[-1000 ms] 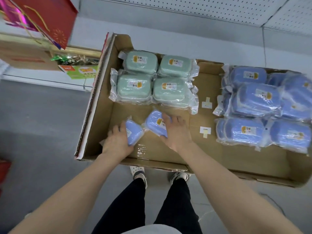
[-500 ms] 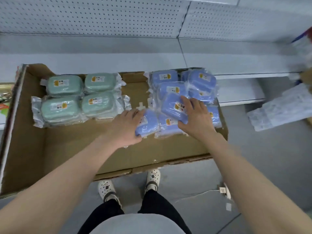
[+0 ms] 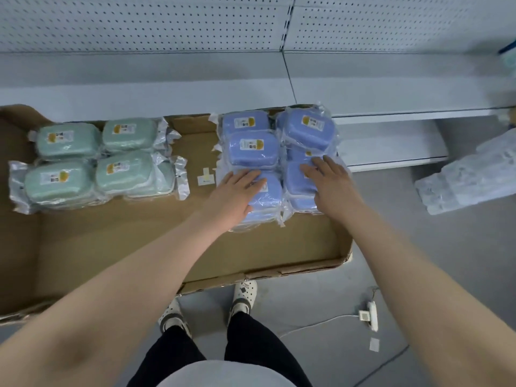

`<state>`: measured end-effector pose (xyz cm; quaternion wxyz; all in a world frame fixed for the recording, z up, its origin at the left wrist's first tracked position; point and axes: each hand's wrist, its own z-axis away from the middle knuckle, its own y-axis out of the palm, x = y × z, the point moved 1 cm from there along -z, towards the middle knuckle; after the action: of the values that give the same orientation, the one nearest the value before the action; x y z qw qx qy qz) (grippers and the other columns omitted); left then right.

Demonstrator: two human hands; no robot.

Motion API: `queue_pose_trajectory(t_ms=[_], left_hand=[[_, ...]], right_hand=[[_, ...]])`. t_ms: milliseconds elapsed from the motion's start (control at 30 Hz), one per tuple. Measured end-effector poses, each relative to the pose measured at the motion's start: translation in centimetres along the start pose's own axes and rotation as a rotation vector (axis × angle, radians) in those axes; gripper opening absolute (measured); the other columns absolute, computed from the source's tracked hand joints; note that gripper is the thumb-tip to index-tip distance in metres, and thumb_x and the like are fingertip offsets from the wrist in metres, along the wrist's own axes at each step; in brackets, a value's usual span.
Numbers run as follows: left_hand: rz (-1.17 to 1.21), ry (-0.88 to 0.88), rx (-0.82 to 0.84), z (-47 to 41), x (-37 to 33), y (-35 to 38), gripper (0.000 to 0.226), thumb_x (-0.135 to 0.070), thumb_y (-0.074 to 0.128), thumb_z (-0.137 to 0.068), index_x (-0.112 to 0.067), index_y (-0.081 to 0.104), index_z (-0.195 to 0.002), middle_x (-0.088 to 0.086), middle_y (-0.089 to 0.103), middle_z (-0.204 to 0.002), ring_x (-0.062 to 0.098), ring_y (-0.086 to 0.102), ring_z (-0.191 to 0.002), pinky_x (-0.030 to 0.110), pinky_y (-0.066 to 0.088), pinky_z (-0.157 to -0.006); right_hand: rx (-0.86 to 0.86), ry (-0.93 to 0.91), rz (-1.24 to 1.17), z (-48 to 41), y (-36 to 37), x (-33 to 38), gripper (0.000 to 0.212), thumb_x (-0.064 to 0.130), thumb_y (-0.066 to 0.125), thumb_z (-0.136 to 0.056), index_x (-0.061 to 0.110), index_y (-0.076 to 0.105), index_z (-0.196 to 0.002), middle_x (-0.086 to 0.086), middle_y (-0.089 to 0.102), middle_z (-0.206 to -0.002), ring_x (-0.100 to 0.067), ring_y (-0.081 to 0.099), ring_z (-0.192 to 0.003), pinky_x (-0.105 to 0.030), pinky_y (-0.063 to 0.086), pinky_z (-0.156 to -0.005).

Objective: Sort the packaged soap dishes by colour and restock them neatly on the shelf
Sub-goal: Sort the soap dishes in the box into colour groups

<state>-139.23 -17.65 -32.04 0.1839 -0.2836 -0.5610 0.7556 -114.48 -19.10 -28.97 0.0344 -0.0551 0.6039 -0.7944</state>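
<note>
A flat cardboard tray (image 3: 117,247) lies in front of a white shelf (image 3: 195,79). Several green packaged soap dishes (image 3: 92,160) sit in a block at its left. Blue packaged soap dishes (image 3: 276,155) are stacked in two columns at its right. My left hand (image 3: 237,194) lies flat on the nearest blue pack of the left column, fingers straight. On the nearest packs of the right column my right hand (image 3: 332,185) rests the same way, fingers spread. Neither hand curls round a pack.
A pegboard back wall (image 3: 139,20) rises behind the shelf. A clear plastic-wrapped bundle (image 3: 469,174) lies on the grey floor at right. A white power strip with cable (image 3: 370,315) lies on the floor near my feet.
Both hands carried blue packs from the tray's left-middle to the blue group at right and now lie flat on top of it. The view swung right.
</note>
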Motion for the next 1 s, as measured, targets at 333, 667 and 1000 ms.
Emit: queue_pose_trajectory(t_ms=[333,667,1000], left_hand=[[0.074,-0.093,-0.27,4.2,4.2,-1.3,0.055,-0.036,0.061,-0.09,-0.016,0.048,-0.14,0.007,0.046,-0.144,0.029,0.037,-0.135,0.043,0.035,-0.111],[0.059,-0.524,-0.275,19.1,23.8,-1.4,0.06,-0.028,0.069,-0.085,-0.012,0.047,-0.139,0.017,0.048,-0.139,0.038,0.042,-0.13,0.052,0.044,-0.102],[-0.021,-0.479,0.003,18.9,34.6,0.1,0.092,-0.037,0.078,-0.073,-0.013,0.03,-0.147,0.012,0.039,-0.147,0.031,0.035,-0.135,0.044,0.028,-0.112]], right_hand=[[-0.411,-0.168,-0.044,-3.5,-2.1,4.3,0.043,0.029,0.045,-0.091,0.004,0.062,-0.122,-0.019,0.061,-0.121,-0.04,0.058,-0.11,-0.049,0.047,-0.093],[-0.258,-0.444,-0.111,-11.6,-0.7,27.1,0.041,0.02,0.066,-0.087,0.009,0.06,-0.126,-0.015,0.061,-0.121,-0.036,0.057,-0.111,-0.042,0.048,-0.092],[0.066,-0.372,0.13,-17.4,3.9,38.0,0.079,0.053,0.064,-0.083,0.017,0.032,-0.146,-0.009,0.043,-0.142,-0.03,0.036,-0.13,-0.041,0.033,-0.107]])
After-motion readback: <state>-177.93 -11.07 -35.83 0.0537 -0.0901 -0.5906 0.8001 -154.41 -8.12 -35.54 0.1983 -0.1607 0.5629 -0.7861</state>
